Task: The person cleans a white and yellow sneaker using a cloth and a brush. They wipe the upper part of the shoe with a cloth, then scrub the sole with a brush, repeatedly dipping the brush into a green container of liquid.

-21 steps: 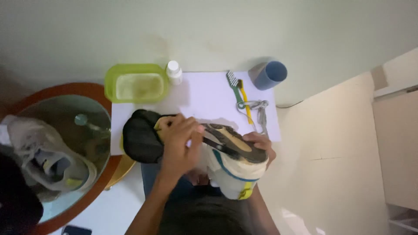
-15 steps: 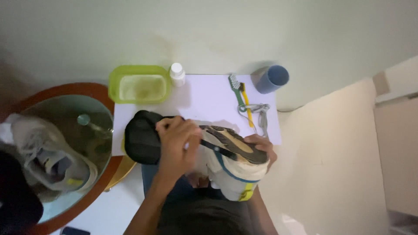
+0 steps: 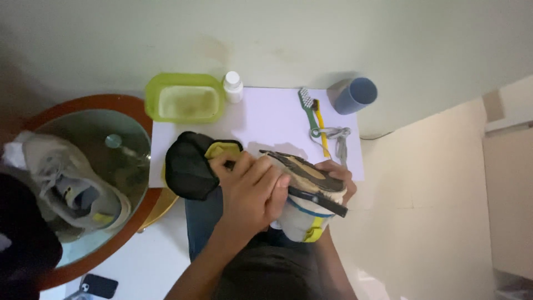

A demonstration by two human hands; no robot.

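Looking down from the head camera, the person holds a white sneaker (image 3: 302, 214) sole-up over the lap, just at the near edge of a white tabletop (image 3: 266, 119). The right hand (image 3: 340, 179) cups it from the far side, fingers wrapped around the sole's edge. The left hand (image 3: 252, 191) lies across the near side of the shoe, fingers curled and pressing at the sole's heel end; whether they pinch a small tool or cloth cannot be told. Just left of that hand lie a black cloth (image 3: 189, 169) and a yellow sponge (image 3: 222, 150).

On the tabletop behind stand a green tub (image 3: 186, 103), a small white bottle (image 3: 232, 87), a blue cup (image 3: 355, 94), and a green brush (image 3: 307, 106) beside a yellow one.

A second sneaker (image 3: 66, 186) rests on a round glass table (image 3: 130, 166) well to the left.

By the look of it, the step in hand is working on the sole; any further stroke calls for the right hand's firm hold on the shoe.
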